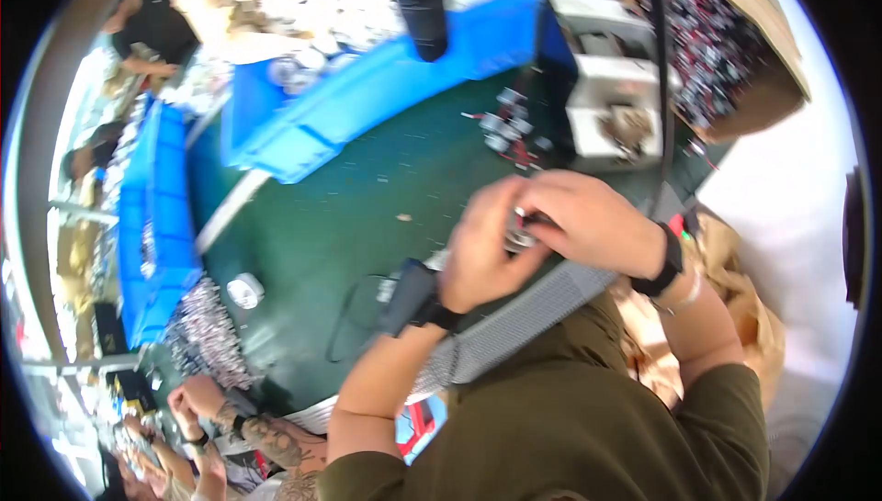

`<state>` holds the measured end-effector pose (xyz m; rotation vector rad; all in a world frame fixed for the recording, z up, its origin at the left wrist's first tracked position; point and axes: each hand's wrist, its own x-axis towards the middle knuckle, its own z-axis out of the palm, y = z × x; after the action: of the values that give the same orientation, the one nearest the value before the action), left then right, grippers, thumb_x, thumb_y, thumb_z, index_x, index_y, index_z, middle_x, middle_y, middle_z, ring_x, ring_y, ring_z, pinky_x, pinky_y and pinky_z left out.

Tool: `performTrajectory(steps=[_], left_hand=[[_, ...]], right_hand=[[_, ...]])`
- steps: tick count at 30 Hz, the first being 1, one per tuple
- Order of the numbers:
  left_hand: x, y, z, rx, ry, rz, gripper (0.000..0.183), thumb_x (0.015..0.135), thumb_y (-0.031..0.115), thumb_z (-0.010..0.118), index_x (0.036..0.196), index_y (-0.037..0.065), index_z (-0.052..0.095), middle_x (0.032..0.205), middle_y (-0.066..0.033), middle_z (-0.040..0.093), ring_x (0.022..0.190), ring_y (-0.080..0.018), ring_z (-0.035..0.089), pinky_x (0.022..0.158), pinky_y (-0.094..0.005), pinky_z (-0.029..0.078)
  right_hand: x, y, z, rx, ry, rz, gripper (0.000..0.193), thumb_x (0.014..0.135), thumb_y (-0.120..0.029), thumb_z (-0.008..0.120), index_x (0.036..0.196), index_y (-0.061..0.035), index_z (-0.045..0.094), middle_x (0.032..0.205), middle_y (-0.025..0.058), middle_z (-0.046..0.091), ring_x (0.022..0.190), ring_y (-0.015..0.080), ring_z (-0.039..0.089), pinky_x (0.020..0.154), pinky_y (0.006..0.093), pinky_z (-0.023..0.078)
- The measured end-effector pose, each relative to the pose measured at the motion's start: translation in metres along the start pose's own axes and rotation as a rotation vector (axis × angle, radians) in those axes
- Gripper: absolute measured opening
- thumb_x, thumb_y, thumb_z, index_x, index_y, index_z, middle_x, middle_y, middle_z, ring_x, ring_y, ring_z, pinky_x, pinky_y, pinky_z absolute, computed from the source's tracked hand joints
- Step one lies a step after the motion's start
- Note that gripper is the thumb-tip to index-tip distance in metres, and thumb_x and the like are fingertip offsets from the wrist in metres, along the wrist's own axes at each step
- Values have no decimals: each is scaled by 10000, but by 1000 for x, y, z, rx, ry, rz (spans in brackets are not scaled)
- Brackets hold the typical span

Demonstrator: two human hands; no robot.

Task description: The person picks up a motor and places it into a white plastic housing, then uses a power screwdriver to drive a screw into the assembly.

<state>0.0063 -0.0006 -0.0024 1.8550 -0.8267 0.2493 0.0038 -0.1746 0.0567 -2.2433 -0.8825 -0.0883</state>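
Note:
Over the near edge of the green table, my hands meet around a small silvery part [519, 240] with a bit of red and black on it. My left hand [480, 251] is blurred, its fingers curled around the part from the left. From the right, my right hand [593, 221] pinches at it with bent fingers, which hide much of it. Just beyond my hands lies a loose cluster of small silvery parts with red wires [508, 124]. Each wrist wears a black band, and a dark boxy device [409, 297] sits at the left one.
A large blue bin [377, 101] of white parts stands at the back, crossed by a black pole [415, 5]. White trays [611, 115] and a cardboard box [767, 97] of wired parts are right. Far left are another blue bin [158, 225], a parts pile [211, 331] and co-workers' hands [197, 400].

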Motion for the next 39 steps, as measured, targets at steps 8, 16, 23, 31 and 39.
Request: performTrajectory(steps=[8,16,23,31,39], left_hand=[[-14,10,-17,129,32,-6,738,625,191,832,1220,-33,459,1215,-221,522,1133,-387,517,937,-416,439],[-7,15,-16,603,-38,266,449,708,358,735,1096,174,607,1267,-194,501,1114,-334,543,876,-446,479],[-6,5,-1,427,43,293,419,675,203,774,1040,77,611,1183,-205,551,996,-331,605,810,-404,521],[-8,6,-14,485,-20,181,371,681,121,784,1021,40,659,1180,-233,576,947,-351,633,757,-383,539],[-9,4,-9,439,8,179,371,642,71,808,986,30,675,1203,-208,573,877,-309,649,696,-334,551]], right_hand=[[7,-12,-39,-68,13,-24,387,707,-34,675,1082,-27,580,1088,132,531,1025,295,528,883,345,438],[139,-32,-58,654,863,-45,438,871,-147,630,1234,34,465,1178,106,556,1128,176,511,973,320,379],[154,-45,-87,772,441,32,413,766,-22,689,1136,33,514,919,39,558,838,118,536,733,254,437],[41,-22,-115,723,740,-73,98,820,-67,631,855,8,578,687,38,583,602,126,567,543,267,452],[3,13,-104,507,833,-151,238,769,12,651,973,11,529,678,45,580,550,119,556,506,245,445]])
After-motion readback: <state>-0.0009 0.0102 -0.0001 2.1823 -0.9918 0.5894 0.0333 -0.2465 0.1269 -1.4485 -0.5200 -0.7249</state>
